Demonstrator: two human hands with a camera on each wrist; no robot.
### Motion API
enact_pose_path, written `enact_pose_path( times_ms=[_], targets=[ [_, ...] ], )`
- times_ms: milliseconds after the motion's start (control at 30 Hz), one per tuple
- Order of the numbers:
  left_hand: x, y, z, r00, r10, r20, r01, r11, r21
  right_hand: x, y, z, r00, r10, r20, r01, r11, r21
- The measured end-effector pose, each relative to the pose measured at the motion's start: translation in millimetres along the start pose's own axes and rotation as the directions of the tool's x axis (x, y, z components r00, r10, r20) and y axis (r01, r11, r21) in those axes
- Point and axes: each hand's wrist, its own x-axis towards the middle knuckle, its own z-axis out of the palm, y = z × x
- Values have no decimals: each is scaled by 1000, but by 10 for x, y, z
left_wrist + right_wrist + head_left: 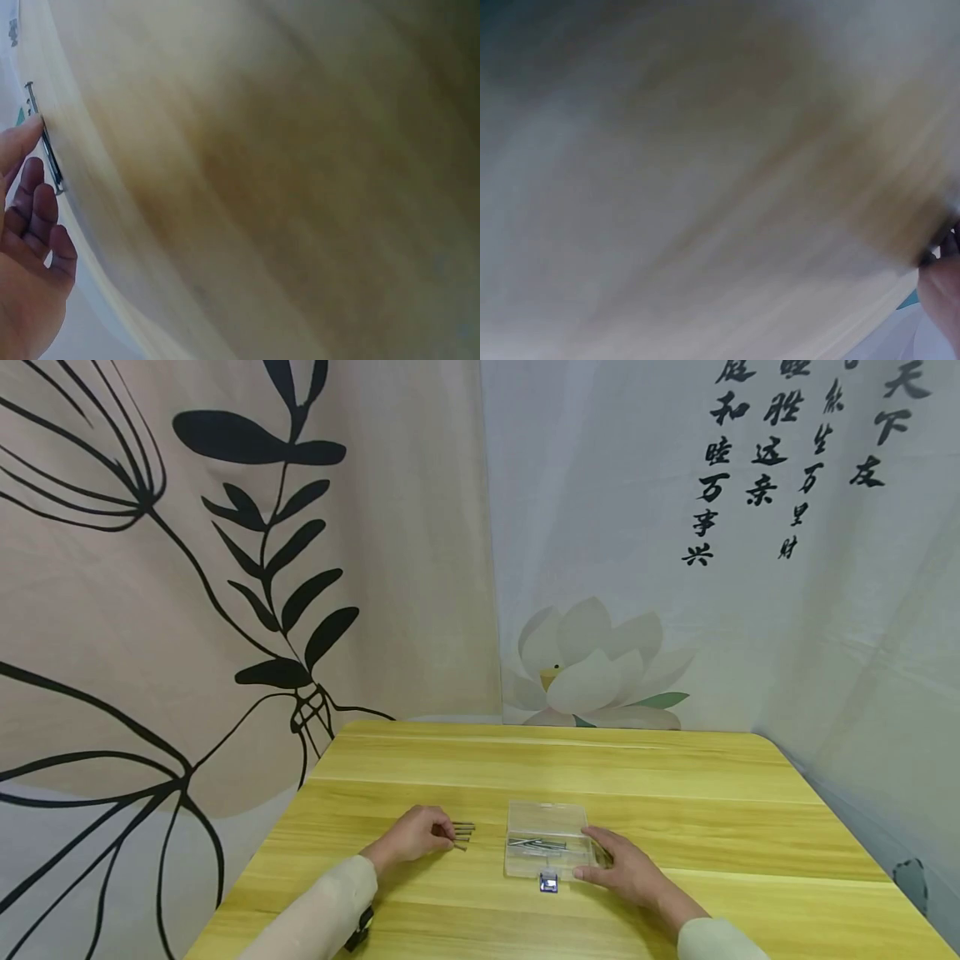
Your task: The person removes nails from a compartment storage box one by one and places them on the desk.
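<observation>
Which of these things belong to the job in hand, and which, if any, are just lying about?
Likely in the job:
Box, lid open, gripped by the right hand
Fasteners in the box
More fasteners by the left hand

Just there:
Table, under the work
Curtain, behind
Black object by a sleeve, role unclear

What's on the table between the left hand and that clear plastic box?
The head view shows several slim metal nails or screws right by the left hand; beyond them, only bare wooden tabletop stretches to the clear plastic box.
</observation>
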Motion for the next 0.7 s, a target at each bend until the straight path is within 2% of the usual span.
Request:
enact_pose_path(
  times_ms=[367, 700],
  targets=[
    [24, 31, -9, 1000, -13, -11, 13, 1000, 25, -9, 10, 2, 1000, -1, -7, 1, 1000, 6],
    [54, 77, -8, 998, -53, -32, 54, 998, 42, 6, 2, 2, 1000, 23, -3, -23, 1000, 14]
  ],
)
